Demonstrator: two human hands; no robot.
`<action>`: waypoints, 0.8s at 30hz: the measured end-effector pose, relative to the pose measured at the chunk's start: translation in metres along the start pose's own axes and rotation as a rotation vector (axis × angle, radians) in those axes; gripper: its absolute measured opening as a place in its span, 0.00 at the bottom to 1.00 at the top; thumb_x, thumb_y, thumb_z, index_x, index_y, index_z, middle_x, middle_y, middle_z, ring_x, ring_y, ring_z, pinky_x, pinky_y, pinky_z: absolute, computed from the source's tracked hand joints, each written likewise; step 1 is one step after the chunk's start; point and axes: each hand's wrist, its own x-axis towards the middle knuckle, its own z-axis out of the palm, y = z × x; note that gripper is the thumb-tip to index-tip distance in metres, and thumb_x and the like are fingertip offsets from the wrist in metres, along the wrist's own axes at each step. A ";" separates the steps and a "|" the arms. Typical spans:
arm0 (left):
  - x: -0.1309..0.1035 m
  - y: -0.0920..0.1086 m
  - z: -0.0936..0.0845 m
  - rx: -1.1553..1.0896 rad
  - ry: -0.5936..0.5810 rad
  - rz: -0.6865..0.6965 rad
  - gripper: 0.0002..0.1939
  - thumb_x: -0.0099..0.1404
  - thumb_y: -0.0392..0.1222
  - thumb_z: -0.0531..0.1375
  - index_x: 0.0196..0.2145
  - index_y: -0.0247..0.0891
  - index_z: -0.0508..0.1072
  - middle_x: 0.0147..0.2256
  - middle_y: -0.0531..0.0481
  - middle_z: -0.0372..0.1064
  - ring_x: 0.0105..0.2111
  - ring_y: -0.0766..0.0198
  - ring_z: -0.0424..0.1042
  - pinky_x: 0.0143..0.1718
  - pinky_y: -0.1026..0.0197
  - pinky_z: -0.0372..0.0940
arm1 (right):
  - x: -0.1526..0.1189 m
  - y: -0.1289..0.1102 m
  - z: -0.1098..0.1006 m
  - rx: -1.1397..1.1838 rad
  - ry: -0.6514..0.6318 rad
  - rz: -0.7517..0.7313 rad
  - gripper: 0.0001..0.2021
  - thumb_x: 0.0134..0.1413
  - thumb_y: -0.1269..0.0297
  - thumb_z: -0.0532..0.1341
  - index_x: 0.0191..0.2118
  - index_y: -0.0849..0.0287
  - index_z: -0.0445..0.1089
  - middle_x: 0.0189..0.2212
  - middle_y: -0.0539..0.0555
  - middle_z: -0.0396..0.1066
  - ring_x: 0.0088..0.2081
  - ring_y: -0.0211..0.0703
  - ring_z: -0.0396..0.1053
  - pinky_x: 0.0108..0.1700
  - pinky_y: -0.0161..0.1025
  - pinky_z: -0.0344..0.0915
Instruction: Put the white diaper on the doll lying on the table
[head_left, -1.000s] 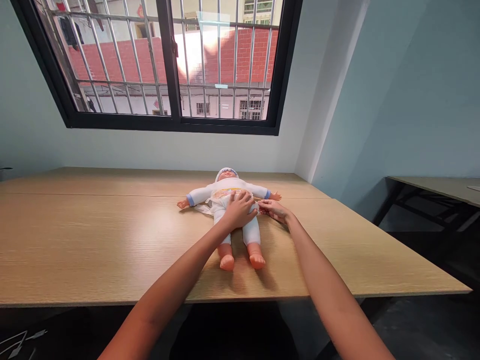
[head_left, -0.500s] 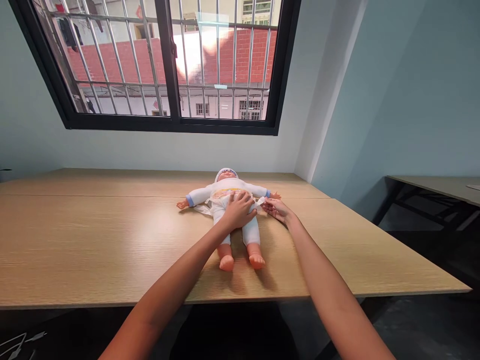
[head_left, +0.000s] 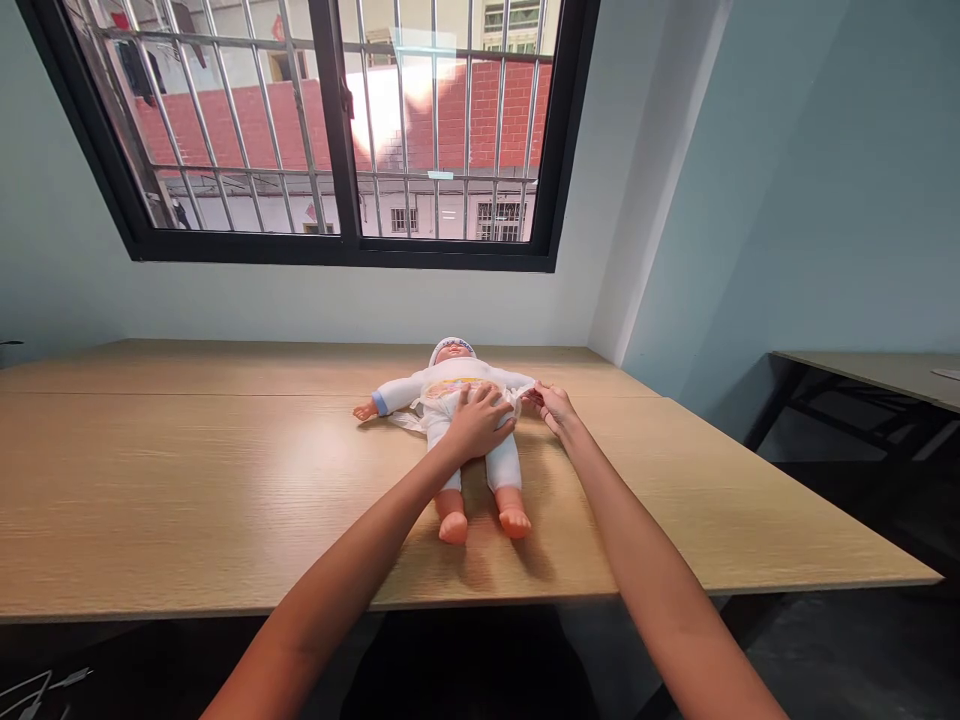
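Observation:
A baby doll point(head_left: 502, 466) in a white outfit and cap lies on its back, feet toward me, on the wooden table point(head_left: 225, 490). Around its hips is a white diaper point(head_left: 441, 396) with a coloured print at the waist. My left hand point(head_left: 480, 424) rests on the diaper's front, fingers apart and palm down. At the doll's hip on the right, my right hand point(head_left: 552, 406) pinches the diaper's side tab and holds it stretched outward. The opposite side of the diaper lies loose on the table. My right hand hides the doll's hand on that side.
Behind the table is a wall with a barred, black-framed window point(head_left: 345, 250). Another table point(head_left: 862, 370) stands at the far right. White cables point(head_left: 45, 685) show at the lower left, below the table's front edge.
My right hand has moved slightly up and away from me, drawing the diaper's side tab taut across the doll's arm. My left hand has stayed in place.

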 end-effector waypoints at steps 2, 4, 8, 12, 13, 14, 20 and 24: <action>0.000 0.000 0.000 -0.001 -0.006 -0.008 0.13 0.71 0.47 0.50 0.45 0.47 0.73 0.53 0.46 0.66 0.61 0.53 0.56 0.64 0.33 0.43 | -0.001 -0.004 0.006 -0.001 0.024 -0.028 0.13 0.54 0.54 0.66 0.30 0.54 0.63 0.26 0.53 0.69 0.31 0.43 0.71 0.38 0.42 0.74; 0.001 0.001 0.000 0.000 -0.014 -0.010 0.13 0.71 0.47 0.50 0.45 0.46 0.73 0.53 0.46 0.66 0.62 0.52 0.56 0.64 0.33 0.43 | -0.004 -0.009 0.013 -0.017 0.035 -0.067 0.15 0.53 0.51 0.66 0.32 0.54 0.62 0.27 0.52 0.69 0.31 0.43 0.71 0.38 0.43 0.74; 0.000 0.001 0.000 0.006 -0.014 0.006 0.14 0.71 0.47 0.50 0.45 0.44 0.73 0.53 0.44 0.67 0.62 0.51 0.56 0.64 0.31 0.42 | -0.011 -0.018 0.027 -0.153 -0.030 -0.232 0.22 0.48 0.42 0.66 0.34 0.53 0.61 0.28 0.51 0.69 0.31 0.43 0.70 0.37 0.43 0.73; 0.000 0.001 0.002 0.021 -0.013 0.016 0.14 0.71 0.47 0.50 0.44 0.43 0.74 0.54 0.44 0.67 0.61 0.50 0.56 0.64 0.31 0.44 | -0.018 -0.025 0.038 -0.333 -0.143 -0.360 0.22 0.48 0.39 0.64 0.34 0.53 0.61 0.28 0.51 0.69 0.32 0.44 0.69 0.36 0.42 0.69; 0.000 0.001 0.002 0.023 -0.015 0.017 0.14 0.71 0.47 0.50 0.44 0.43 0.74 0.54 0.44 0.67 0.62 0.49 0.56 0.64 0.31 0.45 | -0.020 -0.025 0.040 -0.382 -0.162 -0.387 0.21 0.49 0.40 0.63 0.33 0.53 0.61 0.28 0.51 0.69 0.32 0.44 0.69 0.36 0.42 0.68; 0.000 0.001 0.002 0.025 -0.017 0.016 0.15 0.71 0.47 0.50 0.45 0.43 0.74 0.54 0.44 0.66 0.62 0.49 0.56 0.63 0.31 0.45 | -0.021 -0.026 0.041 -0.425 -0.176 -0.410 0.20 0.50 0.42 0.63 0.33 0.53 0.62 0.27 0.51 0.68 0.32 0.44 0.68 0.36 0.42 0.67; 0.001 0.005 -0.003 0.027 0.016 0.040 0.17 0.71 0.45 0.48 0.50 0.41 0.72 0.57 0.42 0.65 0.61 0.47 0.58 0.64 0.34 0.48 | -0.029 -0.028 0.048 -0.494 -0.210 -0.438 0.16 0.52 0.46 0.62 0.33 0.53 0.63 0.28 0.52 0.69 0.32 0.45 0.69 0.35 0.41 0.65; 0.004 0.006 -0.006 -0.001 0.012 0.110 0.16 0.69 0.40 0.48 0.44 0.41 0.75 0.51 0.40 0.71 0.58 0.47 0.62 0.66 0.43 0.51 | -0.030 -0.029 0.048 -0.480 -0.189 -0.421 0.16 0.49 0.47 0.63 0.32 0.54 0.66 0.29 0.53 0.71 0.33 0.46 0.70 0.38 0.42 0.67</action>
